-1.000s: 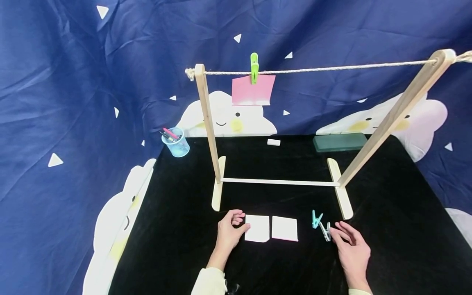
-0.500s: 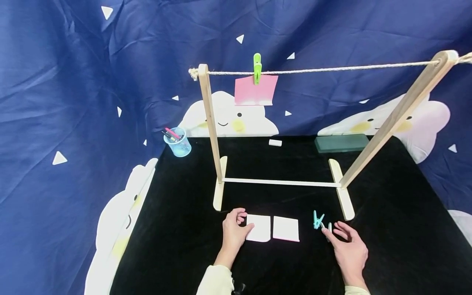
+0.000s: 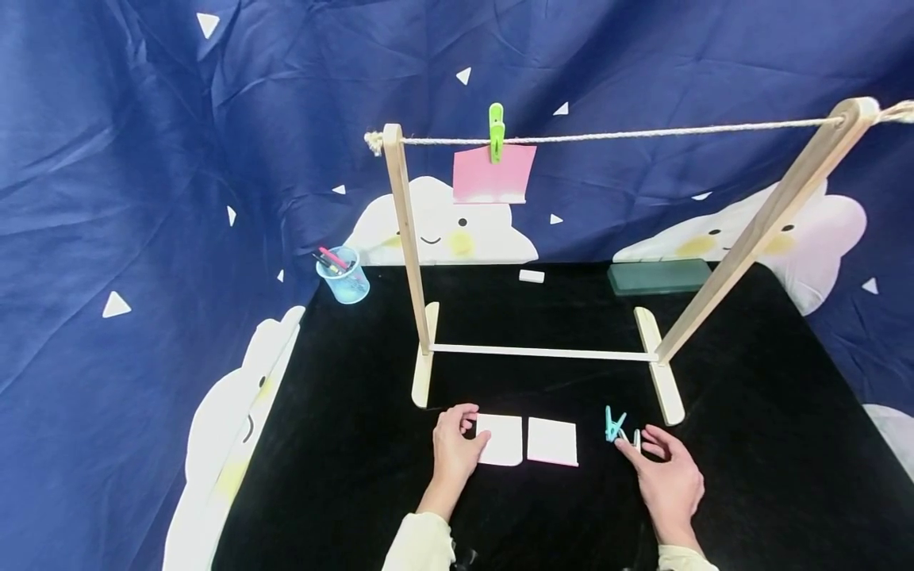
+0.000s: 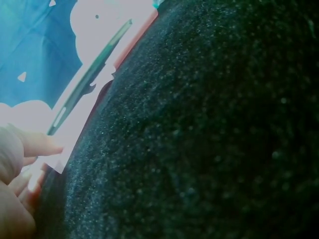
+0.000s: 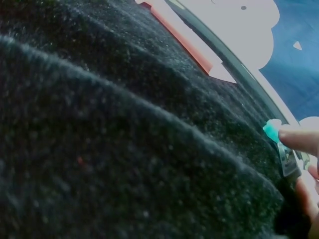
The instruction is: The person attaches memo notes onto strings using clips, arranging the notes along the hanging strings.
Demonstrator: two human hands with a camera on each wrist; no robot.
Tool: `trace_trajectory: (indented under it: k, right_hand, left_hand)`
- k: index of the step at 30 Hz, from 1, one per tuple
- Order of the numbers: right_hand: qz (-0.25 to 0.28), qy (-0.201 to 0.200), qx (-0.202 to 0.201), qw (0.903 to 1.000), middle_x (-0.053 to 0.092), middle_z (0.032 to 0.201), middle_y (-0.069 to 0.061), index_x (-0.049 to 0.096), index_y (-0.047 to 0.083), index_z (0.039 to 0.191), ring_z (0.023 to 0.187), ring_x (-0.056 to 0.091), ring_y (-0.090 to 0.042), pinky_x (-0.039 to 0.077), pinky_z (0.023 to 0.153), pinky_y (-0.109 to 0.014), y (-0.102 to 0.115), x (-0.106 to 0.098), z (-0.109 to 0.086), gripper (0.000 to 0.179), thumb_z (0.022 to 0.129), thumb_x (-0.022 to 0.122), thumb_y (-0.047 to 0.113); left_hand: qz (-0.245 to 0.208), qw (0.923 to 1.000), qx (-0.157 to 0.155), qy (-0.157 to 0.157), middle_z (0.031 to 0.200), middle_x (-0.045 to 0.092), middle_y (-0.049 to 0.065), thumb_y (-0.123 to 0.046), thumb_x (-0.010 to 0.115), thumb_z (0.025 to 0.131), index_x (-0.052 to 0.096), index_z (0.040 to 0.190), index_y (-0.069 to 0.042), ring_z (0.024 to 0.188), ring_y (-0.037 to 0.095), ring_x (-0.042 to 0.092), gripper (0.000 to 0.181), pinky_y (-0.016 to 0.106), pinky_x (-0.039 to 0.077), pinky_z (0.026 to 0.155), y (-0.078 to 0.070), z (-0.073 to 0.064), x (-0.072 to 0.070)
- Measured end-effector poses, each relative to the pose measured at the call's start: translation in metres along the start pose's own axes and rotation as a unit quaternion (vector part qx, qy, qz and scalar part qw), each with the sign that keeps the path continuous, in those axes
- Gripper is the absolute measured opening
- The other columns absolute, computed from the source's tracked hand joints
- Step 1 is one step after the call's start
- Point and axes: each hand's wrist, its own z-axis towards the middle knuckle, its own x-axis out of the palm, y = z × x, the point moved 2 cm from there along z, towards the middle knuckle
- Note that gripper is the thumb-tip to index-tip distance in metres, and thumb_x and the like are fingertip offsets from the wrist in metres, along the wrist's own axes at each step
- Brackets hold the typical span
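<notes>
In the head view my left hand [image 3: 453, 452] is at the left edge of a white-topped paper note [image 3: 502, 440], thumb over the edge and fingers curled at its far corner. The left wrist view shows the note's edge [image 4: 72, 138] between thumb and fingers. A second note [image 3: 552, 442], pink along its near edge, lies just right of it. My right hand [image 3: 667, 476] has its thumb and fingertips around a grey clothespin [image 5: 288, 160]. A teal clothespin [image 3: 613, 425] lies just left of the right thumb, overlapping it in the right wrist view.
A wooden stand's crossbar [image 3: 543, 351] lies behind the notes. Its rope [image 3: 643, 134] carries a pink note [image 3: 493, 178] under a green clothespin [image 3: 496, 131]. At the back are a blue pen cup [image 3: 346, 281], a small white block [image 3: 531, 276] and a dark green case [image 3: 658, 277].
My right hand has moved left, its thumb passing to the left side of the grey clothespin. My left hand has slid slightly right, its thumb farther over the note.
</notes>
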Motion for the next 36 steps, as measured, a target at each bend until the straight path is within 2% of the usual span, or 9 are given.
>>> trace_trajectory:
  k: [2, 6, 8, 17, 28, 36]
  right_hand:
    - [-0.002, 0.000, -0.001, 1.0000, 0.073, 0.076, 0.019, 0.075, 0.013, 0.113, 0.069, 0.039, 0.034, 0.032, 0.082, -0.035, 0.0007, 0.0013, -0.0002, 0.049, 0.072, 0.091, 0.033]
    - [0.009, 0.000, 0.004, 1.0000, 0.056, 0.069, 0.042, 0.076, 0.014, 0.112, 0.070, 0.040, 0.034, 0.031, 0.079, -0.033, 0.0012, 0.0021, -0.0008, 0.044, 0.074, 0.090, 0.031]
    - [0.018, 0.002, 0.009, 0.9998, 0.051, 0.067, 0.047, 0.076, 0.014, 0.112, 0.070, 0.042, 0.033, 0.030, 0.078, -0.030, 0.0010, 0.0015, -0.0009, 0.043, 0.075, 0.089, 0.032]
    - [0.056, 0.004, 0.030, 0.9980, 0.059, 0.069, 0.043, 0.077, 0.013, 0.112, 0.067, 0.049, 0.030, 0.030, 0.080, -0.022, -0.0014, -0.0011, -0.0018, 0.046, 0.074, 0.090, 0.035]
    - [0.093, -0.010, 0.039, 0.9949, 0.056, 0.073, 0.047, 0.075, 0.009, 0.114, 0.066, 0.053, 0.028, 0.030, 0.075, -0.015, -0.0037, 0.0018, -0.0025, 0.046, 0.077, 0.089, 0.032]
    - [0.103, -0.011, 0.044, 0.9936, 0.056, 0.073, 0.047, 0.075, 0.008, 0.115, 0.066, 0.054, 0.026, 0.031, 0.075, -0.015, -0.0055, 0.0028, -0.0038, 0.047, 0.077, 0.088, 0.032]
  left_hand:
    - [0.002, 1.0000, -0.002, 0.001, 0.083, 0.072, 0.000, -0.001, 0.090, 0.065, 0.073, 0.099, -0.010, 0.076, 0.014, 0.056, 0.039, 0.028, 0.045, 0.072, 0.0006, -0.0001, 0.0004]
    - [-0.003, 0.9999, -0.009, 0.006, 0.083, 0.073, 0.000, -0.001, 0.088, 0.068, 0.073, 0.100, -0.011, 0.077, 0.014, 0.056, 0.037, 0.027, 0.046, 0.072, 0.0012, 0.0001, -0.0004]
    - [-0.011, 0.9998, -0.014, 0.007, 0.083, 0.073, 0.000, 0.000, 0.087, 0.069, 0.073, 0.100, -0.011, 0.076, 0.013, 0.056, 0.035, 0.026, 0.046, 0.071, 0.0010, 0.0005, -0.0005]
    - [-0.058, 0.9970, -0.051, 0.004, 0.081, 0.073, 0.000, 0.000, 0.083, 0.077, 0.075, 0.095, -0.012, 0.075, 0.015, 0.058, 0.023, 0.021, 0.047, 0.068, 0.0006, 0.0009, -0.0013]
    - [-0.113, 0.9923, -0.049, 0.013, 0.078, 0.071, 0.004, 0.001, 0.080, 0.078, 0.076, 0.090, -0.009, 0.074, 0.017, 0.059, 0.016, 0.020, 0.048, 0.067, 0.0002, 0.0018, -0.0038]
    - [-0.142, 0.9879, -0.056, 0.027, 0.079, 0.071, 0.005, 0.000, 0.079, 0.080, 0.077, 0.089, -0.011, 0.072, 0.013, 0.059, 0.014, 0.021, 0.048, 0.068, 0.0019, 0.0017, -0.0056]
